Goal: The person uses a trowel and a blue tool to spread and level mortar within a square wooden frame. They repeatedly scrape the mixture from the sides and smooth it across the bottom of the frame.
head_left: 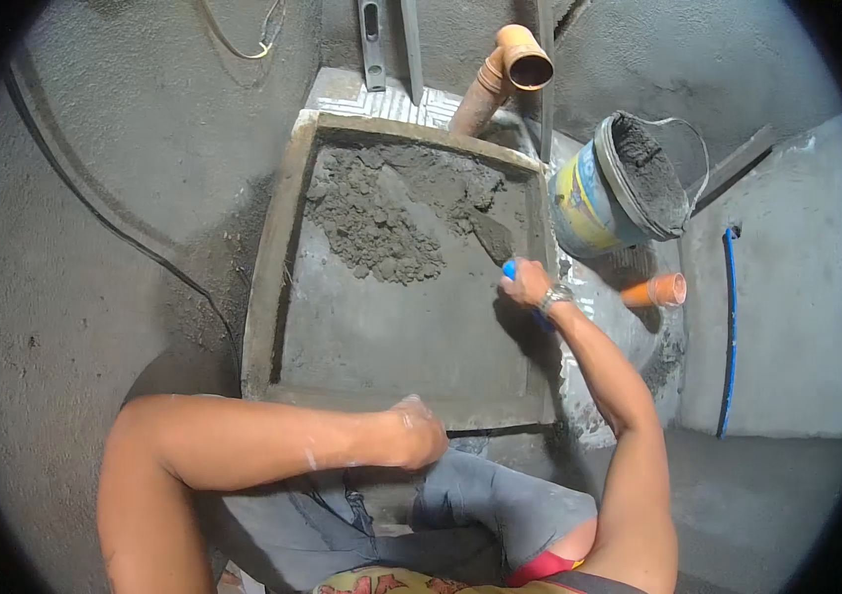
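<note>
My right hand (530,284) is closed around the blue handle of a trowel (493,239). The trowel's mortar-coated blade points up and left, at the right part of a shallow square form (272,287) with raised edges. Grey mortar (381,223) lies heaped and crumbly across the far half of this form, while the near half has a smoother grey surface (411,342). My left hand (423,434) is curled into a fist just above my knee, close to the form's near edge, and I see nothing in it. Its fingertips are mostly hidden.
A bucket of mortar (574,198) stands tilted at the right of the form. Orange pipes rise behind it (490,87) and at its right (653,291). A spirit level (371,49) leans at the back wall. Black cable (124,223) runs along the left wall.
</note>
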Demonstrator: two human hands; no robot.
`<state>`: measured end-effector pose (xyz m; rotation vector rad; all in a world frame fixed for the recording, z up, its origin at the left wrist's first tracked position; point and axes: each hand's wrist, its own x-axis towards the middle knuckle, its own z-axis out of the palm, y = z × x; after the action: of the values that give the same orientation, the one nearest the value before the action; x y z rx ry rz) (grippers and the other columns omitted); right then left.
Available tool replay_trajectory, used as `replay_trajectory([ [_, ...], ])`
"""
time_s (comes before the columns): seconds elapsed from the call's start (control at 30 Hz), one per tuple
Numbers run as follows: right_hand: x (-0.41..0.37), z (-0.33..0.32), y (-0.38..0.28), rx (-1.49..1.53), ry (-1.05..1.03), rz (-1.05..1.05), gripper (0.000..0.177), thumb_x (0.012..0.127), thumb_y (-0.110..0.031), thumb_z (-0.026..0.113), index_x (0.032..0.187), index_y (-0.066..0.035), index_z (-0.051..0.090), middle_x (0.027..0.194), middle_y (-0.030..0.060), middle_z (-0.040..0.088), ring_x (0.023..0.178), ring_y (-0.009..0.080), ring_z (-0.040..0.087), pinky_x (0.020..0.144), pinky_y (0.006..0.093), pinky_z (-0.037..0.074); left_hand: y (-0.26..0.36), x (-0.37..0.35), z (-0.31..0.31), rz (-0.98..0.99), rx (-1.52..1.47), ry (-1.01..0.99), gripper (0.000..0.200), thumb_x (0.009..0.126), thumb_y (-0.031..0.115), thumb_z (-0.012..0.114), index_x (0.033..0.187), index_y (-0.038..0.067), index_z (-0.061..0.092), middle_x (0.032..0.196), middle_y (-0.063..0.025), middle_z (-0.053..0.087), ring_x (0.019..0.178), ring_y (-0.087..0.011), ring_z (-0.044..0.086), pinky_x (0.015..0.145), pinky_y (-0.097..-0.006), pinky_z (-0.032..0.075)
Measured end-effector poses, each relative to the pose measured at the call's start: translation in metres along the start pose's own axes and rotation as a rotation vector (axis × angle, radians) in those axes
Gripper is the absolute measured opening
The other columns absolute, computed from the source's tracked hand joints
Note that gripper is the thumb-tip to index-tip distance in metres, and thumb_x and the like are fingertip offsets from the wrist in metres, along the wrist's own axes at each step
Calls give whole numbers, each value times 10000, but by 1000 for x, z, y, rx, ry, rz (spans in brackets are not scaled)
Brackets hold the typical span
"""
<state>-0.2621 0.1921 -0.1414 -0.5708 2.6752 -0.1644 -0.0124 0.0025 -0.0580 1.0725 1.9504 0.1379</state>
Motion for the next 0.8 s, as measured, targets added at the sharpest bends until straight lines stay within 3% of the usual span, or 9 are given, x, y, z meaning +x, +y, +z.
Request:
replay_trajectory([
  [0.1, -4, -10, -1, -42, 81, 20, 380, 750, -338, 586, 914, 3, 624, 937, 300, 622, 915, 441, 606, 811, 497, 491, 2, -7, -7, -2, -4, 2, 222, 783, 147, 651, 994, 103, 704, 1034, -60, 686, 977, -228, 649, 802, -368, 485],
  [0.23, 60, -1, 11, 31, 173, 26, 403, 754, -340, 592, 926, 23, 626, 953, 287, 626, 920, 432, 609, 814, 492, 496, 4, -14, -8, 28, 29, -3, 200, 797, 143, 620, 975, 95, 696, 1033, -75, 675, 982, -249, 637, 823, -383, 461],
  [0.33, 57, 21, -8, 64, 35, 80, 407, 752, -328, 596, 928, 37, 630, 955, 285, 626, 921, 435, 608, 822, 486, 496, 8, -18, -16, 40, 37, -87, 201, 798, 128, 609, 977, 79, 686, 1049, -97, 661, 1000, -270, 624, 841, -393, 448],
  [0.43, 27, 31, -4, -16, 38, 47, 381, 754, -297, 611, 953, 28, 625, 947, 274, 635, 915, 434, 612, 825, 487, 496, 6, -15, -20, 41, 13, -76, 225, 789, 115, 618, 1001, 66, 675, 1076, -110, 648, 1033, -275, 610, 856, -400, 446],
  [0.63, -20, -24, -12, -169, -43, 15, 379, 782, -282, 596, 1050, -13, 585, 965, 255, 641, 911, 418, 623, 809, 476, 501, 3, -11, -10, 37, 2, -77, 240, 782, 126, 625, 1011, 67, 668, 1105, -116, 634, 1063, -273, 595, 859, -407, 445],
  [0.77, 24, -23, -2, -10, 184, 109, 378, 772, -308, 602, 998, -4, 610, 944, 257, 644, 878, 417, 631, 782, 473, 510, 1, -11, -13, 41, -3, -109, 245, 793, 142, 616, 1021, 70, 666, 1122, -124, 625, 1078, -279, 586, 874, -409, 441],
  [0.8, 39, -22, -1, -2, 110, 77, 370, 767, -308, 605, 971, 0, 618, 929, 259, 645, 873, 416, 632, 775, 472, 513, 1, -11, -11, 37, -2, -83, 242, 792, 141, 615, 1018, 70, 667, 1124, -124, 624, 1078, -279, 586, 874, -410, 442],
])
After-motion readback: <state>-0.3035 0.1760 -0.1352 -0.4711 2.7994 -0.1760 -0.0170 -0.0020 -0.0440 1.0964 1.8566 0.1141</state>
